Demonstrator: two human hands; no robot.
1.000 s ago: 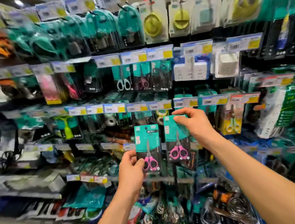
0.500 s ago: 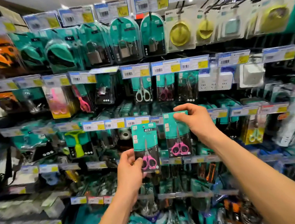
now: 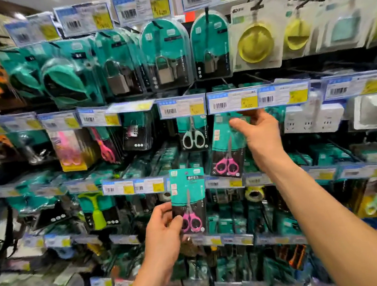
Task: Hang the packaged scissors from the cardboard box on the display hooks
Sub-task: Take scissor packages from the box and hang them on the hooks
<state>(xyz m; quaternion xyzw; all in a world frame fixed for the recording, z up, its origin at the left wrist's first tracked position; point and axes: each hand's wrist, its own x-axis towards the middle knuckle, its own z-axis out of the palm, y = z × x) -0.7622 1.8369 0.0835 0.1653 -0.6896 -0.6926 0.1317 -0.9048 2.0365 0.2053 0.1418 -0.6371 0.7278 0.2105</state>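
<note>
The right hand (image 3: 262, 134) holds a pack of pink-handled scissors (image 3: 228, 148) by its top right corner. Its fingers (image 3: 238, 123) are clamped on the card, thumb in front and the rest behind. The price label strip (image 3: 232, 102) overhangs just above these fingers and touches or covers the pack's top edge, so there is little room upward. The strip hides whether the pack sits on a hook. Just left of the fingers, beside the pack, hangs a pack of white-handled scissors (image 3: 192, 133). White power sockets (image 3: 313, 118) sit near on the right, across a dark gap.

Lower down, the left hand (image 3: 165, 227) holds the second pack (image 3: 188, 200) upright. Its fingers (image 3: 176, 221) are clamped on the lower left edge. Open air lies above and to the right of them.

Half a second ago the two packs were nearly side by side. The right one now stands one row higher, level with the white-handled scissors, while the left grip is unchanged.

In count there are two pink-handled packs, one per hand. One white-handled pack faces front, and three padlock packs (image 3: 164, 60) hang well above the right fingers.
</note>
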